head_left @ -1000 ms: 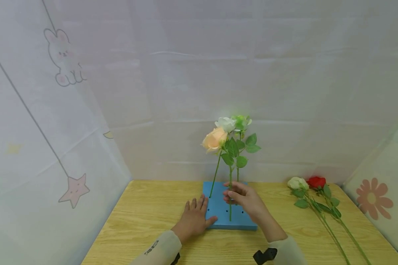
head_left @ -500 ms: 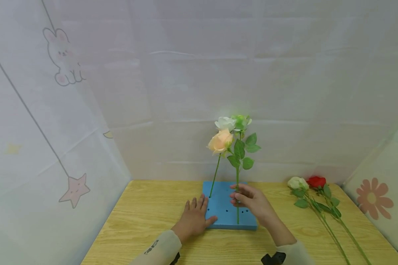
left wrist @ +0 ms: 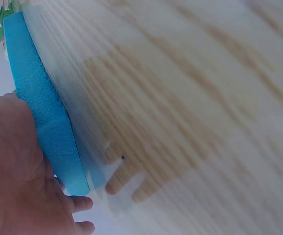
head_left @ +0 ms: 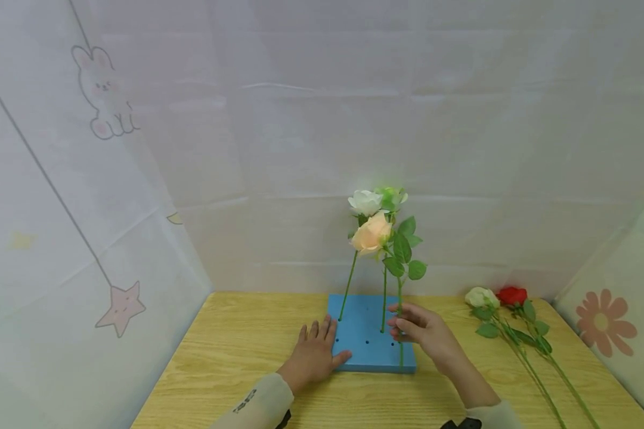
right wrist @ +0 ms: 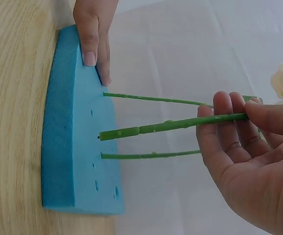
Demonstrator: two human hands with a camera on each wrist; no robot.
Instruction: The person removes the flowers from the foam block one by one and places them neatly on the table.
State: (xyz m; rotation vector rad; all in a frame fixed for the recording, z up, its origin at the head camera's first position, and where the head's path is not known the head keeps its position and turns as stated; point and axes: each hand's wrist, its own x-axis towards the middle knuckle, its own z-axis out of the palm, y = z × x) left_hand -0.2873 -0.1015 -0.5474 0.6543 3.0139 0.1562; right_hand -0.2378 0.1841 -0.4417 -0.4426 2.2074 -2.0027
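Peach rose point(head_left: 399, 283) upright above blue block point(head_left: 378, 356)

The left hand point(head_left: 313, 357) lay spread on the block's left edge. The right hand point(head_left: 426, 333) pinched the stem point(right wrist: 165, 126) over its near right corner, long axis almost vertical, tip point(right wrist: 107, 134) down, bloom point(head_left: 372, 233) leaning left. Behind stood a white flower point(head_left: 365, 202).

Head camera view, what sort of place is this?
Probably a small screened-off tabletop work area, perhaps for flower arranging. There is a wood-grain table, pale sheeting with cartoon prints around it, and a blue block with a white flower standing in it.
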